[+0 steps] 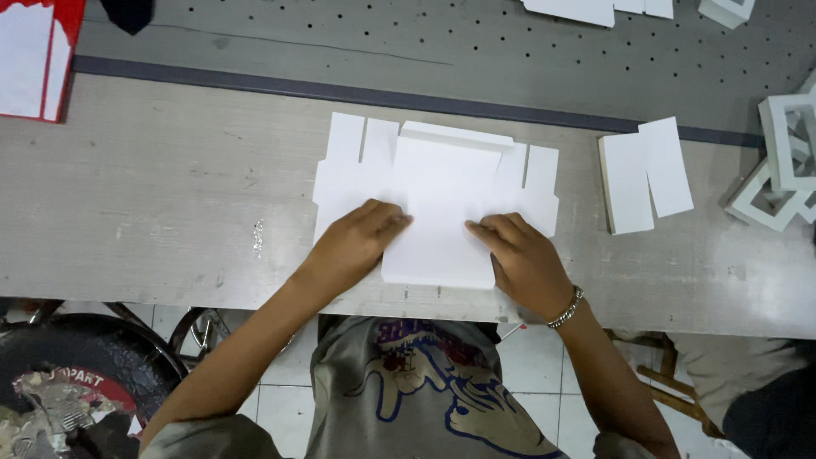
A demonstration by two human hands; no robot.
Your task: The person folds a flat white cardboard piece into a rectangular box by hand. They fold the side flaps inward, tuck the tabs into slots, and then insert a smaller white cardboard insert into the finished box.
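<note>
At frame centre on the grey, scuffed desk (153, 221) lies a flat white die-cut card blank (438, 183). Left hand (353, 242) and right hand (523, 259) press it, fingers spread flat, gripping nothing. A white card stack (629, 183) sits right.

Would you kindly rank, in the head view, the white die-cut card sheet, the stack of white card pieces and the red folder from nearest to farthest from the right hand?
From the right hand:
1. White die-cut card sheet, directly under the fingers.
2. Stack of white card pieces, off to the right.
3. Red folder, at the far top-left corner.
</note>
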